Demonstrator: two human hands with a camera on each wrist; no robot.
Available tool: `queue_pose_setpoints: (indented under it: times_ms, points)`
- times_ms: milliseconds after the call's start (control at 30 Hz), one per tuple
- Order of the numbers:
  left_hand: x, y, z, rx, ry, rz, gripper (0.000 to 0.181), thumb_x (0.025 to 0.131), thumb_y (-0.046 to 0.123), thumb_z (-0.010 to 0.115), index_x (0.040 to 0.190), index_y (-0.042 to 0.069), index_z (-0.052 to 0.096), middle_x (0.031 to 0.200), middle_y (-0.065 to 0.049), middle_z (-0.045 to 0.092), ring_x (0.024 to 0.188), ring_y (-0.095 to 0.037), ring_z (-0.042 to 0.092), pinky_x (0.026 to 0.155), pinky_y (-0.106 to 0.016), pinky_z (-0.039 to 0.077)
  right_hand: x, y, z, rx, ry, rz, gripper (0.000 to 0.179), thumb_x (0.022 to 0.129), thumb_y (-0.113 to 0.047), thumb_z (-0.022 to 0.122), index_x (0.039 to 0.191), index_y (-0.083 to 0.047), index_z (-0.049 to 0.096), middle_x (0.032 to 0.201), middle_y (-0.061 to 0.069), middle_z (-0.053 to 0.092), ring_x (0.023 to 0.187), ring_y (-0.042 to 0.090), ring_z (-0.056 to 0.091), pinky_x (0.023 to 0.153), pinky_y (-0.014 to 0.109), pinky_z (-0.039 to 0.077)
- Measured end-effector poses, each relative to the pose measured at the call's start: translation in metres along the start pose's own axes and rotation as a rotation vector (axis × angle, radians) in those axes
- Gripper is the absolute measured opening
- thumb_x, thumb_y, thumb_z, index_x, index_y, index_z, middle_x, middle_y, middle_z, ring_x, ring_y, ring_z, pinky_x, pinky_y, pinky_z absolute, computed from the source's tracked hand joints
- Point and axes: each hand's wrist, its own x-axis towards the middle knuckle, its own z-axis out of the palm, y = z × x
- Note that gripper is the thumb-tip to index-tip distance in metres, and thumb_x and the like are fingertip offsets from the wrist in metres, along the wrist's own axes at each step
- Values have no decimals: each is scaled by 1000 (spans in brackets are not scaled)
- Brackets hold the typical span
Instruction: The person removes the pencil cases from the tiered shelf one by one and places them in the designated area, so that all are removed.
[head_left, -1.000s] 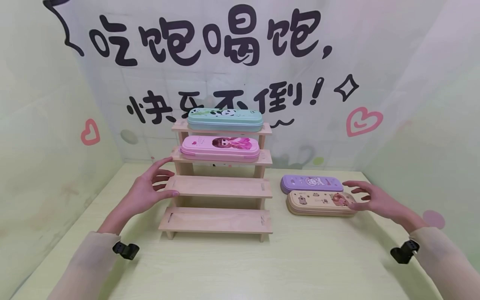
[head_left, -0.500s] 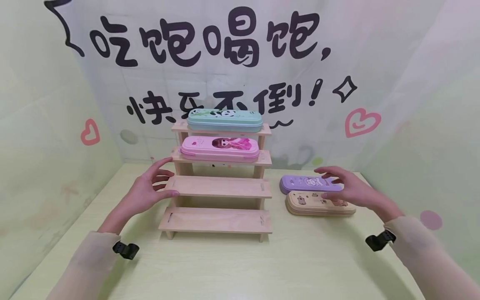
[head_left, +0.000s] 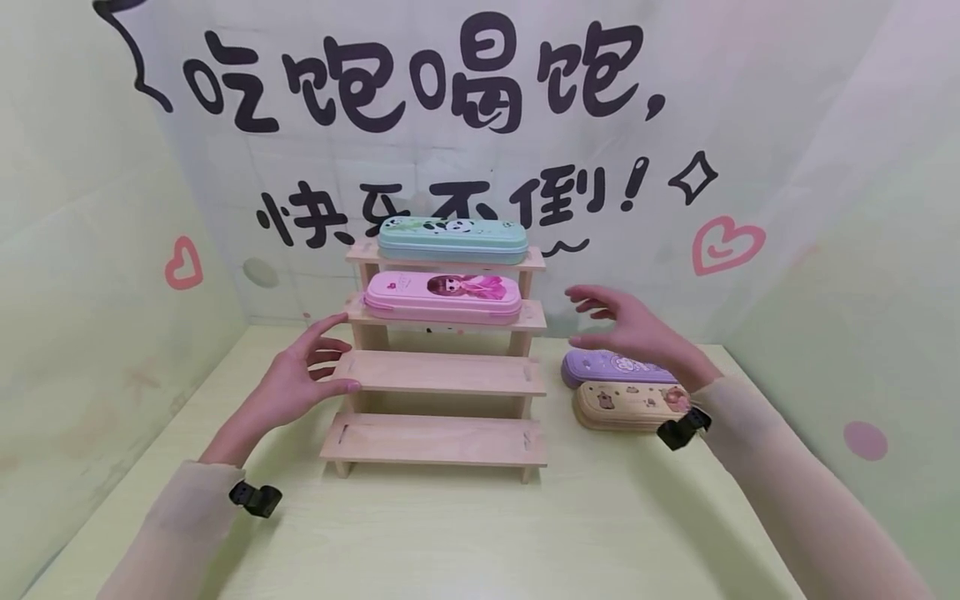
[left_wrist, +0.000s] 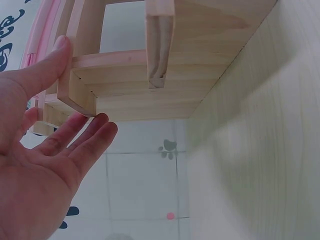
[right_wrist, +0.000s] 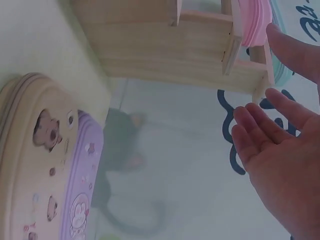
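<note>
My left hand (head_left: 288,387) holds the left side of a four-step wooden display rack (head_left: 442,371), its thumb on a lower step's end and its fingers behind. On the rack's top step lies a mint pencil case (head_left: 453,240) with pandas. One step below is a pink pencil case (head_left: 442,297) with a doll picture. To the right of the rack, my right hand (head_left: 626,323) hovers with nothing in it, fingers pointing at the upper steps. Behind and below its wrist, a purple pencil case (head_left: 588,367) and a beige pencil case (head_left: 626,406) lie side by side on the table.
The pale wood-grain table (head_left: 465,533) ends at a white backdrop (head_left: 652,250) with large black lettering. Pale fabric walls flank both sides. The rack's two lower steps show bare wood.
The right hand has moved left and up, from the beige and purple cases across to the rack's right side. The left hand and all the cases have stayed in place.
</note>
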Motion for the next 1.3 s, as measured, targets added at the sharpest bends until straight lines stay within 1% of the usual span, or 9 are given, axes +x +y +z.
queue_pose_setpoints:
  times_ms: [200, 333, 433, 600, 733, 833, 933, 1133, 1300]
  points:
    - [-1, -1, 0, -8, -2, -10, 105, 82, 18, 94, 166, 30, 31, 134, -20, 63, 129, -42, 60, 104, -50, 54, 30, -18, 14, 12, 4, 25, 77, 89, -24, 86, 155, -6, 49, 149, 14, 55, 133, 32, 53, 118, 51, 41]
    - [0, -1, 0, 1, 3, -13, 105, 83, 19, 94, 166, 31, 31, 134, -19, 63, 129, -42, 60, 105, -50, 53, 42, -34, 24, 38, 21, 33, 76, 90, -29, 86, 154, -8, 51, 150, 11, 55, 133, 33, 53, 116, 51, 44]
    - [0, -1, 0, 6, 4, -16, 105, 82, 20, 94, 166, 31, 31, 134, -19, 63, 130, -41, 59, 105, -50, 53, 48, -41, 33, 76, 30, 33, 75, 90, -28, 86, 153, -8, 52, 148, 10, 56, 132, 33, 54, 114, 49, 47]
    - [1, 1, 0, 8, 0, -12, 104, 83, 19, 93, 166, 30, 31, 135, -21, 62, 130, -43, 59, 106, -56, 52, 54, -50, 43, 103, 83, 19, 73, 89, -22, 87, 151, -5, 53, 145, 13, 59, 126, 34, 61, 107, 48, 55]
    - [1, 1, 0, 9, 1, -11, 104, 83, 19, 93, 166, 30, 31, 134, -21, 62, 130, -43, 59, 106, -54, 52, 59, -54, 48, 65, 112, 15, 74, 88, -26, 89, 150, -5, 54, 141, 14, 62, 122, 34, 63, 105, 47, 56]
    - [1, 0, 1, 12, -3, -12, 104, 83, 19, 93, 166, 29, 31, 134, -21, 63, 129, -43, 59, 105, -51, 53, 61, -55, 49, 40, 116, 23, 75, 87, -29, 89, 150, -5, 55, 140, 14, 63, 122, 34, 62, 106, 47, 55]
    - [1, 0, 1, 8, -4, -8, 104, 83, 18, 93, 166, 30, 31, 135, -21, 62, 130, -43, 59, 106, -54, 52, 62, -55, 50, 30, 117, 31, 76, 87, -28, 89, 150, -4, 54, 141, 14, 62, 122, 33, 62, 106, 47, 55]
    - [2, -1, 1, 5, -5, -7, 104, 84, 18, 93, 166, 30, 30, 135, -21, 62, 130, -45, 58, 106, -59, 51, 64, -55, 53, 63, 108, 31, 76, 88, -22, 88, 152, -4, 52, 145, 15, 60, 125, 33, 61, 109, 46, 53]
    - [0, -2, 1, 6, 0, -8, 104, 83, 18, 93, 166, 30, 31, 135, -21, 62, 130, -43, 59, 106, -56, 52, 68, -56, 55, 72, 103, 30, 75, 89, -21, 87, 152, -4, 52, 147, 14, 58, 127, 33, 61, 110, 44, 53]
